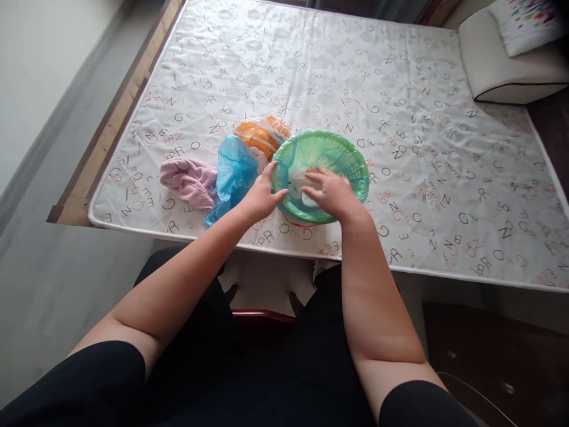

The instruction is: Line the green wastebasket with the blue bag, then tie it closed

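We are sitting at the near edge of a mattress [400, 89], with a basket [351, 155] lying on it straight ahead of us. Our left hand [260, 197] is resting at the basket's left rim, while our right hand [334, 193] is reaching inside it. A bag [235, 172] is lying just left of the basket, a second bag [261, 135] behind it, and a cloth [189, 181] farther left. A cushion [502, 65] is sitting at the far right corner.

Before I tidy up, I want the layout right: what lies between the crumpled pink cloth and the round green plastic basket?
In the head view, a crumpled blue plastic bag lies between the crumpled pink cloth and the round green plastic basket; the left hand reaches across there too.
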`<state>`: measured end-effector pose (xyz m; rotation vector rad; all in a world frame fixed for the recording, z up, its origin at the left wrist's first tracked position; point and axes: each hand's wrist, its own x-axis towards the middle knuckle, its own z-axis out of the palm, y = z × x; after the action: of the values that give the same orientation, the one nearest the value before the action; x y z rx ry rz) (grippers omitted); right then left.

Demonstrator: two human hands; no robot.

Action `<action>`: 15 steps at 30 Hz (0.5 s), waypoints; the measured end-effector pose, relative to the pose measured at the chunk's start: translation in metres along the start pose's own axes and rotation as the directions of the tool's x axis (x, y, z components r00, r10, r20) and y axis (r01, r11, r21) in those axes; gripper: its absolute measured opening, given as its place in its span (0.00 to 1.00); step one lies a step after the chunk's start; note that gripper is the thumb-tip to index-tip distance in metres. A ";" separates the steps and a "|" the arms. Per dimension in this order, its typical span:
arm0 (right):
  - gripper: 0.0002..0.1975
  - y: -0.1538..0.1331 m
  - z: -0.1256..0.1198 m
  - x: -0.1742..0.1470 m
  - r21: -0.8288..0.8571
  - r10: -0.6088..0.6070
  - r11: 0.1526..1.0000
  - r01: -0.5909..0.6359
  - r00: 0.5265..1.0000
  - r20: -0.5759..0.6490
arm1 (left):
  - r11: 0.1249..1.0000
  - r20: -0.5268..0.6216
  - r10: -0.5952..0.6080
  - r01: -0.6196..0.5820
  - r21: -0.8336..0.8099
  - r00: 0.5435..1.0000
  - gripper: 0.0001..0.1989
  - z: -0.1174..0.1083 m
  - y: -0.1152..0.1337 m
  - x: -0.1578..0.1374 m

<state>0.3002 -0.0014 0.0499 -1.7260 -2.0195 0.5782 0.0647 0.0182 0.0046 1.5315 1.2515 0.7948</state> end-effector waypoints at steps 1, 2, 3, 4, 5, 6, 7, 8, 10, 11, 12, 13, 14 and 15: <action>0.13 -0.001 -0.005 0.001 0.025 0.008 1.000 -0.008 0.999 -0.034 | 0.999 0.013 -0.018 0.018 -0.035 1.000 0.45 0.000 0.001 0.000; 0.12 0.000 -0.011 0.002 0.052 0.024 0.998 -0.019 0.995 -0.101 | 0.997 0.025 -0.043 0.044 -0.066 0.999 0.46 -0.001 0.003 0.000; 0.13 0.002 -0.017 0.002 0.073 0.046 0.997 -0.033 0.982 -0.185 | 0.992 0.030 -0.076 0.079 -0.094 0.997 0.47 -0.002 0.006 0.000; 0.13 0.007 -0.023 0.003 0.084 0.072 0.995 -0.051 0.960 -0.270 | 0.986 0.021 -0.120 0.121 -0.117 0.993 0.49 -0.002 0.009 0.000; 0.12 0.014 -0.028 0.004 0.085 0.098 0.994 -0.072 0.930 -0.355 | 0.977 0.000 -0.169 0.167 -0.135 0.986 0.51 -0.003 0.012 0.000; 0.12 0.023 -0.032 0.005 0.085 0.120 0.992 -0.092 0.893 -0.435 | 0.965 -0.030 -0.219 0.213 -0.152 0.975 0.51 -0.004 0.015 0.000; 0.12 0.033 -0.034 0.005 0.094 0.147 0.989 -0.115 0.850 -0.506 | 0.951 -0.061 -0.271 0.257 -0.174 0.961 0.50 -0.004 0.017 -0.001; 0.12 0.045 -0.034 0.005 0.126 0.193 0.981 -0.147 0.803 -0.564 | 0.931 -0.085 -0.325 0.303 -0.206 0.942 0.48 -0.004 0.018 -0.001; 0.14 0.068 -0.030 0.005 0.292 0.367 0.927 -0.234 0.715 -0.594 | 0.866 -0.073 -0.437 0.398 -0.302 0.896 0.42 -0.001 0.019 -0.003; 0.16 0.077 -0.027 0.004 0.416 0.484 0.865 -0.283 0.692 -0.536 | 0.817 -0.032 -0.494 0.451 -0.359 0.869 0.40 0.001 0.018 -0.004; 0.18 0.085 -0.023 0.003 0.536 0.585 0.777 -0.330 0.692 -0.422 | 0.757 0.023 -0.549 0.509 -0.410 0.835 0.39 0.004 0.018 -0.007; 0.21 0.090 -0.019 0.002 0.630 0.648 0.680 -0.374 0.709 -0.278 | 0.691 0.087 -0.599 0.569 -0.446 0.796 0.38 0.008 0.018 -0.009; 0.24 0.092 -0.016 0.001 0.686 0.662 0.598 -0.414 0.737 -0.132 | 0.630 0.157 -0.634 0.623 -0.464 0.757 0.38 0.012 0.018 -0.012; 0.27 0.092 -0.013 0.000 0.706 0.642 0.552 -0.444 0.766 -0.020 | 0.584 0.226 -0.649 0.666 -0.464 0.726 0.38 0.015 0.019 -0.015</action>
<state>0.3825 0.0121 0.0087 -1.7909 -0.8312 1.0391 0.0809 -0.0003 0.0186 0.5413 1.3112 0.5263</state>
